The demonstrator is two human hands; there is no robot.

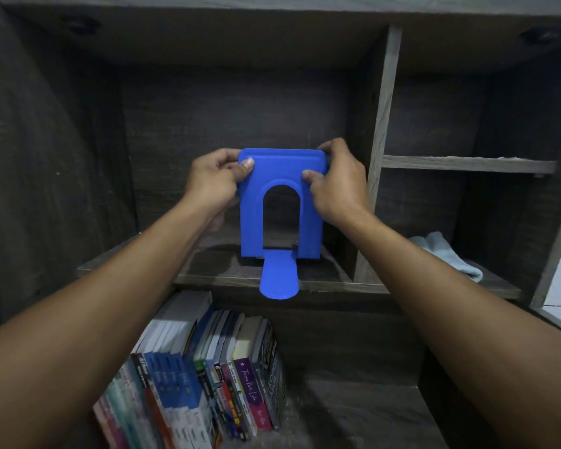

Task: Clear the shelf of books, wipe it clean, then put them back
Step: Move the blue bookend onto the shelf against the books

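Both hands [212, 181] pinch bookend [282, 202] (upright).

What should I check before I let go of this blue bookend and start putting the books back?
1. Grip: left hand and right hand pinch the top corners of the blue bookend: ok.
2. Bookend upright: ok.
3. Base tongue fully on the shelf: not ok, it overhangs the front edge.
4. Books off the shelf: ok, they stand on the surface below.
5. Shelf wiped clean: cannot tell.
6. Cloth out of the way: ok, it lies in the right compartment.
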